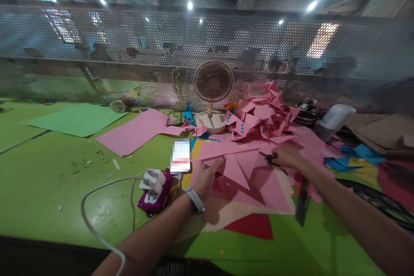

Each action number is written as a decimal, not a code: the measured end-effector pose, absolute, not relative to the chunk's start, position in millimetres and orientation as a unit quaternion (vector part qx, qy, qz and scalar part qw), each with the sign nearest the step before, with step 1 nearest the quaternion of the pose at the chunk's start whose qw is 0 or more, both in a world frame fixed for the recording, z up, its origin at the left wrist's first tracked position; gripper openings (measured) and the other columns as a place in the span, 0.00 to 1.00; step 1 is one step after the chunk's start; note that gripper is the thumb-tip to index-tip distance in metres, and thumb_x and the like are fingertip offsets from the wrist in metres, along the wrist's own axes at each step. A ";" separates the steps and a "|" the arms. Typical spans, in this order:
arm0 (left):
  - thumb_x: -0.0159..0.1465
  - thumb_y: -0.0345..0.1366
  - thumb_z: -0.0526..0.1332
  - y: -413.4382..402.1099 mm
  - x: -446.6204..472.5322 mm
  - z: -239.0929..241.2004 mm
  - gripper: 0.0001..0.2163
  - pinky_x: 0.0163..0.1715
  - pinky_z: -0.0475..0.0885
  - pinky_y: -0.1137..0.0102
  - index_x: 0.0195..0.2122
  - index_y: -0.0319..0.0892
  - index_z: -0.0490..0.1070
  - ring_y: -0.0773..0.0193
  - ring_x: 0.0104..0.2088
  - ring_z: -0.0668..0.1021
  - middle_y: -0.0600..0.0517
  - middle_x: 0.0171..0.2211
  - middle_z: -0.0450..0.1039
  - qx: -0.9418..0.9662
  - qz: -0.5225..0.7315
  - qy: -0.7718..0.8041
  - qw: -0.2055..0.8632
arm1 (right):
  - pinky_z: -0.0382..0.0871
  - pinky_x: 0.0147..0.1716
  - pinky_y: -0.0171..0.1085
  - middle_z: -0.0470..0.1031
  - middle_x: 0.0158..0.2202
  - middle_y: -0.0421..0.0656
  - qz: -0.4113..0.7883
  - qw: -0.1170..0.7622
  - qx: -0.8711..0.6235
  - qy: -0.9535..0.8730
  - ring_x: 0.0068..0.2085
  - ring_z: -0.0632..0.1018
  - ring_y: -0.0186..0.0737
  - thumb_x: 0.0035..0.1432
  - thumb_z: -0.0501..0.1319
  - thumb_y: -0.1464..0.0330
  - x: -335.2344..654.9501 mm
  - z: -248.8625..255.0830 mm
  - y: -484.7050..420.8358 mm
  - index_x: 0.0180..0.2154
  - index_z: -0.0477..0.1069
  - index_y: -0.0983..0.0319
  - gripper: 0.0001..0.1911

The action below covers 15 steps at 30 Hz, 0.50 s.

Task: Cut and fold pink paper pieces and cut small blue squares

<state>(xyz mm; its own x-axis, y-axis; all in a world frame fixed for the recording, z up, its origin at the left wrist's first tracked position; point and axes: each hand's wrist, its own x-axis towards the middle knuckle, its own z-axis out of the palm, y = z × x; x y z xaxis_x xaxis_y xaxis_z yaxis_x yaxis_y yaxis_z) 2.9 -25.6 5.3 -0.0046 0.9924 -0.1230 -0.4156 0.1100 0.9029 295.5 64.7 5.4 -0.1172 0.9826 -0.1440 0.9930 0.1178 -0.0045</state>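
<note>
My left hand (pixel 207 175), with a white watch band on the wrist, rests on a stack of pink paper triangles (pixel 252 172), its fingers curled at the stack's left edge. My right hand (pixel 286 157) is closed around black scissors (pixel 268 158) at the stack's right side, the blades pointing left over the pink paper. A heap of folded pink paper pieces with blue dots (pixel 258 116) lies just behind.
A small desk fan (pixel 212 88) stands at the back before a perforated metal screen. A phone (pixel 180 155), a purple power strip with white plugs (pixel 155 189) and a white cable lie left. Pink (pixel 136 131) and green (pixel 77 118) sheets lie on the green table.
</note>
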 end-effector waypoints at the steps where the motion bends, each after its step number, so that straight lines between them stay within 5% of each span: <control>1: 0.49 0.41 0.68 -26.0 2.8 5.4 0.12 0.18 0.61 0.76 0.23 0.37 0.71 0.72 0.17 0.67 0.54 0.18 0.70 0.346 0.572 0.418 0.615 | 0.51 0.22 0.33 0.75 0.27 0.47 -0.049 0.055 0.661 0.746 0.29 0.73 0.41 0.45 0.60 0.61 295.3 6.1 66.7 0.26 0.73 0.63 0.11; 15: 0.50 0.41 0.68 -26.2 1.5 1.9 0.11 0.22 0.63 0.75 0.27 0.37 0.74 0.70 0.22 0.71 0.53 0.23 0.73 0.362 0.548 0.407 0.634 | 0.59 0.21 0.31 0.74 0.21 0.42 -0.105 0.024 0.624 0.774 0.23 0.73 0.37 0.44 0.64 0.62 308.1 4.4 76.4 0.25 0.71 0.63 0.10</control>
<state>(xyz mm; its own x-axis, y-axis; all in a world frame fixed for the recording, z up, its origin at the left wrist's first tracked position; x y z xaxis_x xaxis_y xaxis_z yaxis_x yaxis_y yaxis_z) 1.5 -26.2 1.9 0.0672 0.9905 -0.1195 -0.4009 0.1365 0.9059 308.1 76.4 4.4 -0.2192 0.9612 -0.1675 0.9711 0.1983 -0.1327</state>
